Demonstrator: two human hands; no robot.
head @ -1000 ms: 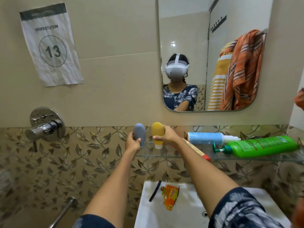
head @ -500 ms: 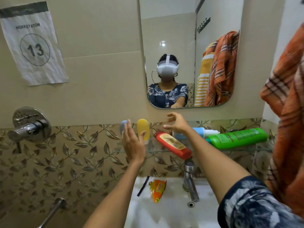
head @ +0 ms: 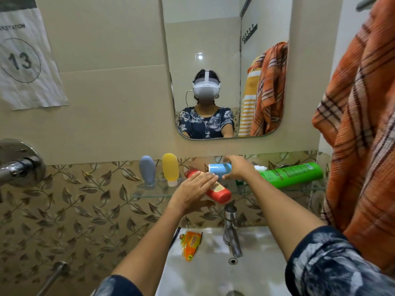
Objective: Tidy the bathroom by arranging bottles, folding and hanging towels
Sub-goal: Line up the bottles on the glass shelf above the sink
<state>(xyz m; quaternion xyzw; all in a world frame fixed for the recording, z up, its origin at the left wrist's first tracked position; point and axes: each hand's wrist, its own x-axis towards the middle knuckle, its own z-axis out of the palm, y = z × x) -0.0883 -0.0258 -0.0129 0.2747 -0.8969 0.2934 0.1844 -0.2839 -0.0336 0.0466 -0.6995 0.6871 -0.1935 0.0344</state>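
Observation:
On the glass shelf [head: 154,194] a grey squeeze bottle [head: 147,170] and a yellow squeeze bottle [head: 170,168] stand upright on their caps, side by side. A red bottle [head: 221,193] lies tilted over the shelf's front edge; my left hand [head: 195,188] rests flat on it, fingers extended. My right hand [head: 237,167] closes around a blue-and-white bottle [head: 217,170] lying on its side. A large green bottle [head: 295,174] lies on the shelf to the right. An orange striped towel [head: 363,124] hangs at the right edge.
Below the shelf is a white sink [head: 213,270] with a chrome tap [head: 232,229], an orange sachet [head: 190,244] and a dark comb on its rim. A mirror [head: 213,50] hangs above. A chrome shower valve [head: 19,165] sits on the left wall.
Both hands let go of the grey and yellow bottles, which now stand on the shelf. My left hand moved right onto the red bottle; my right hand reached and gripped the blue bottle.

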